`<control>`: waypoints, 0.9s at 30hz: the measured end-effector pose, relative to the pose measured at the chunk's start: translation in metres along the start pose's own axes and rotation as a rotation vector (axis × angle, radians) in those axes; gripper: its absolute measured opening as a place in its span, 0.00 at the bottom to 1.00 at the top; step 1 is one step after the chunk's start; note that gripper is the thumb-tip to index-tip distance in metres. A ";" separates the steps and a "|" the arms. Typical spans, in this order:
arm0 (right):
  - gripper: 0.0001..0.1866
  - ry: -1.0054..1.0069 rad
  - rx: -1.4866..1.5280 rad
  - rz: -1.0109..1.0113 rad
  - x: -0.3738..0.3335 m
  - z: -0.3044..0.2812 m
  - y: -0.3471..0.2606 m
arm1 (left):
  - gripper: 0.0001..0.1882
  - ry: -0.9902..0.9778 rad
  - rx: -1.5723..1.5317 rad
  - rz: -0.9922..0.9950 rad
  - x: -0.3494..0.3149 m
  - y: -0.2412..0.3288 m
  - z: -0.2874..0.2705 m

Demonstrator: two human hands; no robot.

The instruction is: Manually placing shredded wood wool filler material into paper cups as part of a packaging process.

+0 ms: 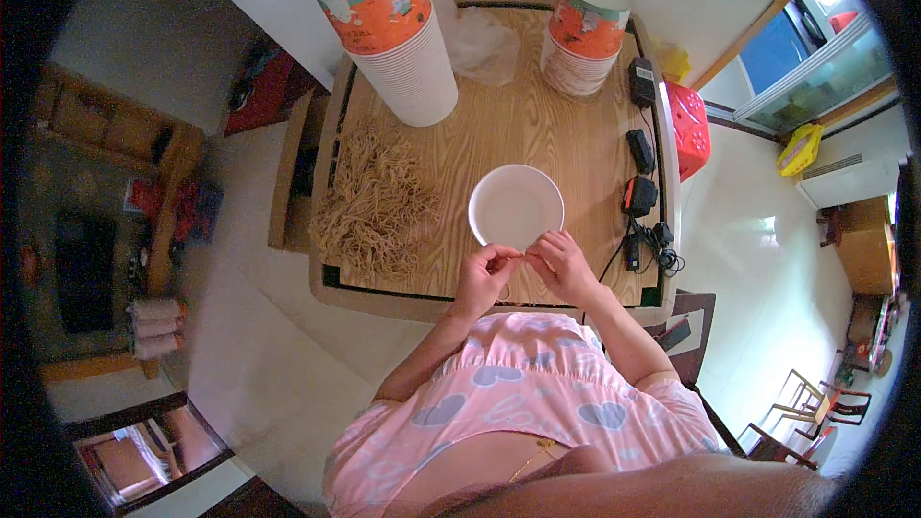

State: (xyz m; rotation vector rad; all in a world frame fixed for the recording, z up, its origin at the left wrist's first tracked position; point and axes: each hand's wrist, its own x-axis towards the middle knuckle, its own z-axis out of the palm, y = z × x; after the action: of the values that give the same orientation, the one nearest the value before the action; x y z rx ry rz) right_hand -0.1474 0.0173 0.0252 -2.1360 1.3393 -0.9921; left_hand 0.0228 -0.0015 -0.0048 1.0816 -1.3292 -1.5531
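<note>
bright daylight from right, floor glare, fisheye bending, dark vignetted rim

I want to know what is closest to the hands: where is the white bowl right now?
In the head view the white bowl sits on the wooden table, just beyond both hands, with the noodle pile to its left.

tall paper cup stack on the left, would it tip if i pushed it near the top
Probably yes: the tall paper cup stack rises high over a narrow footing on the wooden table. Nested paper cups likely weigh little, so it may slide or topple. The upper cups could also separate.
</note>
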 end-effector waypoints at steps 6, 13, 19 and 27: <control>0.02 0.009 0.006 0.086 -0.002 0.008 0.012 | 0.03 -0.051 0.209 -0.022 0.010 0.004 0.005; 0.06 0.288 0.367 0.508 -0.008 0.016 0.057 | 0.04 0.023 0.085 0.052 0.065 -0.025 0.027; 0.10 0.454 0.630 0.682 -0.013 0.035 0.124 | 0.07 0.110 0.122 -0.045 0.105 -0.075 0.049; 0.14 0.418 0.744 0.844 -0.008 0.039 0.123 | 0.09 0.225 0.177 -0.094 0.118 -0.091 0.056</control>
State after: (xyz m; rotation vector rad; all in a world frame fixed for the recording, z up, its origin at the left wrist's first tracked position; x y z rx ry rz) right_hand -0.1924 -0.0306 -0.0864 -0.7233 1.5062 -1.2869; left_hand -0.0706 -0.0852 -0.1023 1.4037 -1.2937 -1.3523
